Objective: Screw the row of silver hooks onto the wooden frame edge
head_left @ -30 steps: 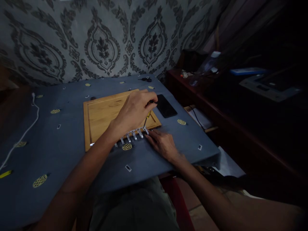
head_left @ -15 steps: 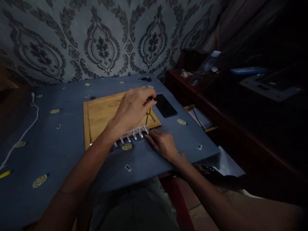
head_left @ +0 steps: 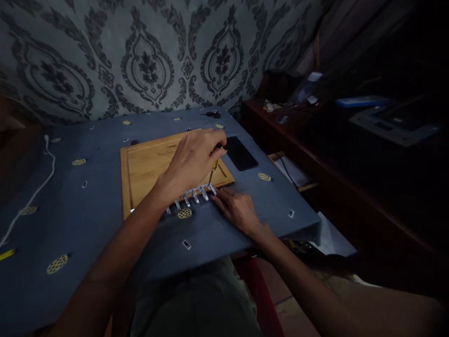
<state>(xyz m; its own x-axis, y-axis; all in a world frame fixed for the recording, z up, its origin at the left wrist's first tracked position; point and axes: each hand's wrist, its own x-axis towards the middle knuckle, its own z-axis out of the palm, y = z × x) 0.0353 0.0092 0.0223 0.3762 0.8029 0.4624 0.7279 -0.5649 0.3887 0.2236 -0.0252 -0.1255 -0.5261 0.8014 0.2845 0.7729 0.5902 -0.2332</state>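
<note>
My left hand (head_left: 198,150) is closed around a small screwdriver (head_left: 215,164) with a yellow and dark handle. The shaft slants down, its tip at the right end of a metal hook rail (head_left: 197,192). Along the front edge of a wooden board (head_left: 149,164) runs this rail, its several silvery hooks pointing towards me. My right hand (head_left: 238,208) rests low on the cloth, its fingertips and thumb gripping the rail's right end by the last hook. Behind my left forearm, part of the board and the rail's left end are hidden.
A black phone (head_left: 241,153) lies right of the board on the blue patterned tablecloth (head_left: 101,201). Dark keys or a plug (head_left: 212,114) sit near the wall. A white cable (head_left: 38,187) runs down the left. A dark red desk (head_left: 301,145) holds a clear bottle (head_left: 305,91).
The screwdriver leans more, its tip having shifted slightly left and down against the rail. Both hands stay in nearly the same place.
</note>
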